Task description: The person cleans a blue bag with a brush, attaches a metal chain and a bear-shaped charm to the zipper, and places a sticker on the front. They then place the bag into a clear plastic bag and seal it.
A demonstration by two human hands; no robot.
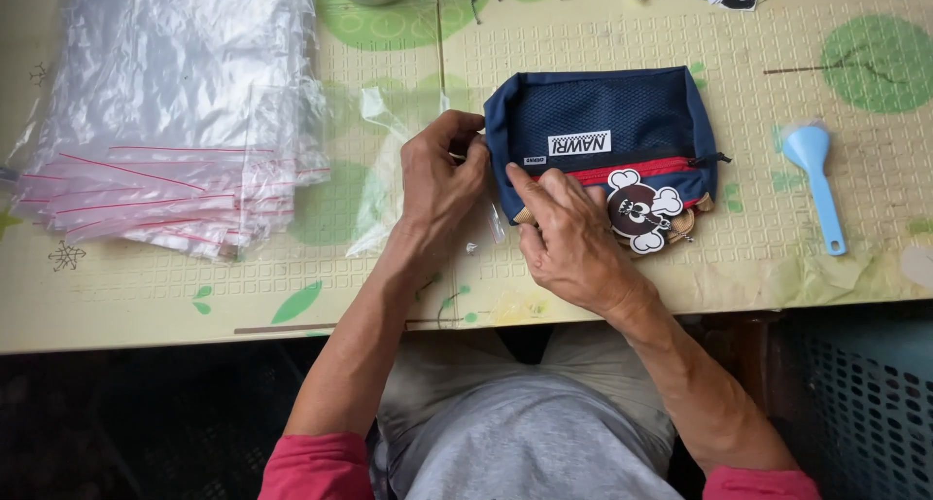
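The left hand (439,174) has its fingers curled, the tips pinching the left edge of a navy pouch (603,131), along with the rim of a clear bag (389,160) that lies crumpled under the wrist. The right hand (573,238) lies flat on the pouch's lower left corner, fingers close together and pressed down near the red zip (632,172). A round cartoon tag (641,208) hangs from the zip just beside the right knuckles. The pouch lies on the patterned mat (583,34) at the middle of the table, just ahead of the person. A stack of clear zip bags (165,121) lies well to the left, and a blue scoop (814,174) lies to the right, apart from the pouch.
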